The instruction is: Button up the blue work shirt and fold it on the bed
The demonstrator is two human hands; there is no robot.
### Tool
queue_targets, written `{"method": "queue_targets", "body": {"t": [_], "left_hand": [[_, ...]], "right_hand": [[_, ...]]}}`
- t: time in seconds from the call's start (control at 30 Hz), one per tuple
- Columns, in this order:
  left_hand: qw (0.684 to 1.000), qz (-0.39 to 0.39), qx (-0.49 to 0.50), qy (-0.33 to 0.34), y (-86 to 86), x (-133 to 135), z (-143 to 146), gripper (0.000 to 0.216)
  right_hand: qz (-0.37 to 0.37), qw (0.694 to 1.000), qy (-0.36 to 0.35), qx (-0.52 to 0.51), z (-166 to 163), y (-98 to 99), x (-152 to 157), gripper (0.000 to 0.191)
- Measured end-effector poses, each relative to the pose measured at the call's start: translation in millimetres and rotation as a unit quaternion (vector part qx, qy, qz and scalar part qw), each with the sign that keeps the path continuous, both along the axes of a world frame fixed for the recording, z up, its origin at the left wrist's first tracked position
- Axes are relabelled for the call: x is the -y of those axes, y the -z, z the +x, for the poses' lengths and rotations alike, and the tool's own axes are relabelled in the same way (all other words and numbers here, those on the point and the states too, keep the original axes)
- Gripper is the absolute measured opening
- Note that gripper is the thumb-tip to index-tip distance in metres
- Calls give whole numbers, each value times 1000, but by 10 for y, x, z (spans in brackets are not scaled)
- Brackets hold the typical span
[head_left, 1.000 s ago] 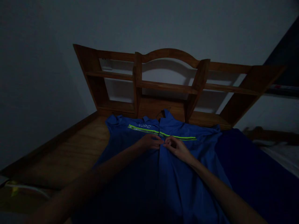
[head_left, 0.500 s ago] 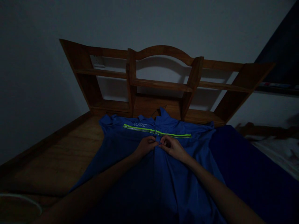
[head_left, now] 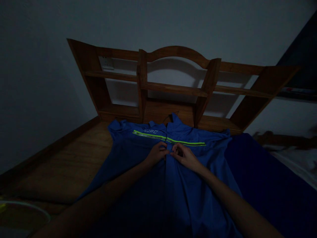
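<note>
Dim room: set both hands to the front of a blue shirt [head_left: 200, 191]

Looked down, in the head view, over a wooden surface [head_left: 71, 158], grain showing toward 8 o'clock. Met a wooden shelf unit [head_left: 173, 88] with an arched top at 12 o'clock, before a pale wall [head_left: 158, 23]. Showed a wall socket [head_left: 108, 62] through the opening at 10 o'clock, a darker blue cloth [head_left: 264, 178] at 4 o'clock and a pale curved strip [head_left: 27, 205], blurred, at 8 o'clock.

Reached in with the left forearm [head_left: 123, 180] from 7 o'clock, the right forearm [head_left: 228, 195] from 5 o'clock. Held left hand [head_left: 156, 154] and right hand [head_left: 185, 159] close together, just below centre. Pinched the shirt's front strip [head_left: 170, 185] between right thumb and forefinger; bent the left fingers [head_left: 162, 152] inward at the same strip, too dark to tell whether clamped or merely touching.

Lay face up at 6 o'clock, collar [head_left: 175, 119] toward the shelf unit. Bore lime-edged bands [head_left: 190, 143] across the chest, pale lettering [head_left: 151, 131] near 11 o'clock, creases toward 5 o'clock.
</note>
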State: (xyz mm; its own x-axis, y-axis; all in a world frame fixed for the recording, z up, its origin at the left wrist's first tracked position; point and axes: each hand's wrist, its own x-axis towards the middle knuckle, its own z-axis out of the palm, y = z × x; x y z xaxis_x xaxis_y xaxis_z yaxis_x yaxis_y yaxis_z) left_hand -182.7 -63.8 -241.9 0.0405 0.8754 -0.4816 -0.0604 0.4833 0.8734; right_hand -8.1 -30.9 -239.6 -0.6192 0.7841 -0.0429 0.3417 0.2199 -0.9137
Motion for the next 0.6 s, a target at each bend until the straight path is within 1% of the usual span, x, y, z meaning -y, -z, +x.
{"method": "queue_targets", "body": {"t": [0.1,0.27,0.37,0.43,0.53,0.6], "left_hand": [[999,30,-13,24,26,10,-19,30],[997,54,-37,46,29,27,-27,28],[991,92,-80,62,24,37,-22,25],[982,128,-122,68,25,44,-20,24],[969,168,-168,67,35,47,-19,23],[968,175,-164,71,37,46,-18,24]], "right_hand": [[-5,1000,-1,-2,5,0,0,16],[5,1000,-13,14,9,-43,4,16],[21,999,-36,31,4,-86,5,18],[19,998,-49,29,3,-96,-1,21],[-29,998,-54,-1,5,-59,-15,26],[-78,995,-48,-34,3,-5,-23,28]]}}
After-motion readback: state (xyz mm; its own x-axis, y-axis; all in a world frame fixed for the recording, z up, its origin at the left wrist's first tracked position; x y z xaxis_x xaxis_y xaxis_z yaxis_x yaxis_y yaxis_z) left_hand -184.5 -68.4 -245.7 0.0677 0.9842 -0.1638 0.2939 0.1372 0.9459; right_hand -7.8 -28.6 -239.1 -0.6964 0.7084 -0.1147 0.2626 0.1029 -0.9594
